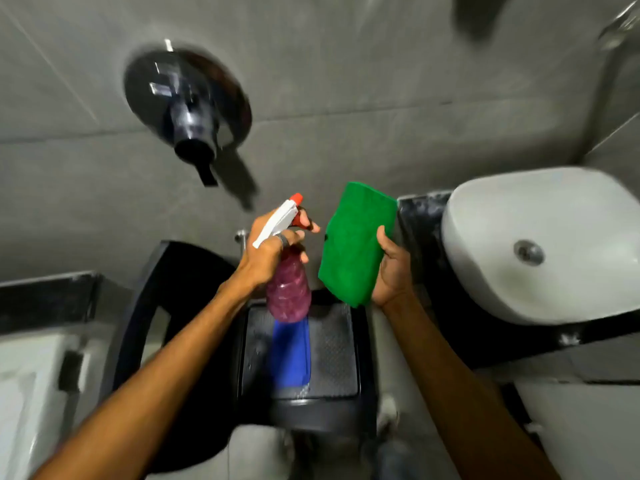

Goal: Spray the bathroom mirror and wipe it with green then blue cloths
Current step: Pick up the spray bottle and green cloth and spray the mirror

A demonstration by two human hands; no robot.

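Note:
My left hand [268, 252] grips the neck of a spray bottle [288, 292] with pink liquid, a white head and a red nozzle; one finger rests on the trigger. My right hand [393, 268] holds a folded green cloth [353, 237] upright, just right of the bottle. A folded blue cloth [290, 355] lies on the seat of a black plastic chair [332, 355] below both hands. No mirror is in view.
A white basin [540, 244] sits on a dark counter [426, 209] at the right. A chrome wall tap [188, 109] juts from the grey tiled wall at upper left. A dark ledge [45, 299] and a white fixture [31, 393] lie at the left.

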